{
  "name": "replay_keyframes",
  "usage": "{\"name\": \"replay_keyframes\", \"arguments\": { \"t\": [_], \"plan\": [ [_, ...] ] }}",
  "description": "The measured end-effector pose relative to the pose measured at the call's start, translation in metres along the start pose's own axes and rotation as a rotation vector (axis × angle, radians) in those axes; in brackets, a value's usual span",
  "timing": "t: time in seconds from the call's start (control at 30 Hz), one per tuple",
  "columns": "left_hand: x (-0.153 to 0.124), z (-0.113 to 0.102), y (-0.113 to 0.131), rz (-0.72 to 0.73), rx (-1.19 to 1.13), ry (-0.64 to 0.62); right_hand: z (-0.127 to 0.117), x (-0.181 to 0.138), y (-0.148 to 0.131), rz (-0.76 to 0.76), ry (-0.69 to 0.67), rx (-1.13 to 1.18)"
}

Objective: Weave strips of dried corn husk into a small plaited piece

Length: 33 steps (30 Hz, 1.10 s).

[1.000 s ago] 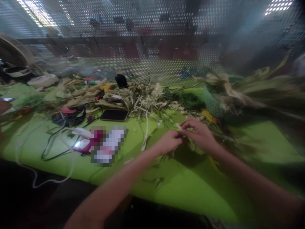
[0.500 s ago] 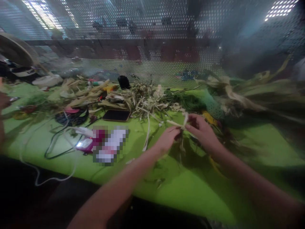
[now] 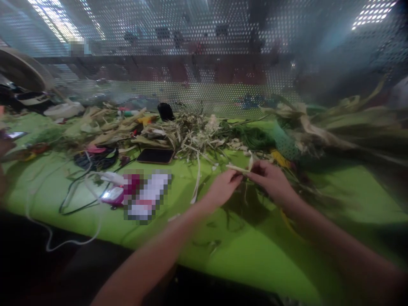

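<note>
Over the green table (image 3: 242, 250), my left hand (image 3: 225, 185) is closed on one end of a pale strip of dried husk (image 3: 237, 168). My right hand (image 3: 269, 176) pinches the same strip from the other side, and a part of it stands up between thumb and fingers. The fingertips of both hands nearly meet. Thin stalks hang below them, blurred. A long loose husk strip (image 3: 196, 178) lies left of my left hand. Behind the hands spreads a heap of dried husk scraps (image 3: 200, 134).
A dark phone (image 3: 155, 155) lies before the heap. Left of my forearm are a blurred-out pale item (image 3: 149, 197), a magenta device (image 3: 114, 194) with a light, and a white cable (image 3: 75, 242). Large husks (image 3: 338, 127) fill the right back. Another person's hand (image 3: 4, 144) shows at far left.
Both hands have lowered slightly, still on the strip, and its upright part has shifted a little to the right. At far left, the other person's phone screen shows more.
</note>
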<state>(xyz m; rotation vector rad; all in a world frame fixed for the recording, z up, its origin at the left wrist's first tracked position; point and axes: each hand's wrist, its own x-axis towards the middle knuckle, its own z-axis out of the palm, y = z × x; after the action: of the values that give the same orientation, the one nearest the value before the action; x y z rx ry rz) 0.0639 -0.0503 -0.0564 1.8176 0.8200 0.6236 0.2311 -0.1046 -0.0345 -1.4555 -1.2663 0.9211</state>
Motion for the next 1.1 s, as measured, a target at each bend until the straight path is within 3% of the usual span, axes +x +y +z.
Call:
{"name": "replay_keyframes", "arguments": {
  "t": [0.33, 0.6, 0.9, 1.1],
  "plan": [
    [0.000, -0.006, 0.003, 0.018, 0.013, -0.038, 0.004, -0.003, -0.007, 0.022, -0.078, 0.011],
    [-0.006, -0.014, 0.015, -0.037, 0.061, -0.040, 0.003, -0.007, -0.008, 0.075, -0.057, 0.010],
    [-0.003, -0.017, 0.009, -0.049, 0.053, -0.027, 0.002, -0.008, -0.003, 0.094, -0.037, 0.031],
    [-0.003, -0.015, 0.014, 0.136, 0.054, -0.034, 0.000, -0.009, -0.006, -0.063, 0.018, -0.060]
  ]
}}
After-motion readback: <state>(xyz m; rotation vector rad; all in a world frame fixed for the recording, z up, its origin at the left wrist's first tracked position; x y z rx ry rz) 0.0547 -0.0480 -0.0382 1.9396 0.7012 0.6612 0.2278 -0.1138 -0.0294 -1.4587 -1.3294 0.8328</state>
